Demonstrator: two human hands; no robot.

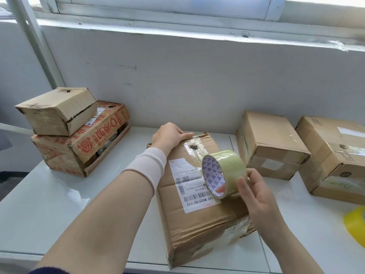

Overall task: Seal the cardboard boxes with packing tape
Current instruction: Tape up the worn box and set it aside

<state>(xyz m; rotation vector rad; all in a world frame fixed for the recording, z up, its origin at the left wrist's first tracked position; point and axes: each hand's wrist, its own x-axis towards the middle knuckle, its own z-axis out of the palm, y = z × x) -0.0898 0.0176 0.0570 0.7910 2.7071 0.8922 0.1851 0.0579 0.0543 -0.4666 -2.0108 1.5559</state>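
- Two hands work over one large brown cardboard box [197, 220] lying flat on the white table [49, 204]. Wrinkled clear tape crosses the box's near right corner.
- Nearest, the right hand [256, 192] pinches a roll of clear packing tape [227, 169]. The thumb is on its outer face and a fingertip shows inside the triangle-printed core. The roll hovers just above the box's white shipping label [189, 186].
- Whether a free tape end is peeled cannot be told; a lost end on clear tape would likely stall the pull.
- A yellow tape roll [355, 222] sits at the table's right edge, where a swinging right elbow might knock it.
- Farther off, the left hand [169, 135] curls over the box's far edge, holding it down.
- If that hold slackens during a pull, the box could slide and the strip land crooked, wrinkle, or cover the barcode.
- Beyond, two plain brown boxes [270, 147] stand at the right.
- At the left, a battered small box [57, 109] sits skewed on a red-printed carton [83, 153] and might tip if the table is jolted.
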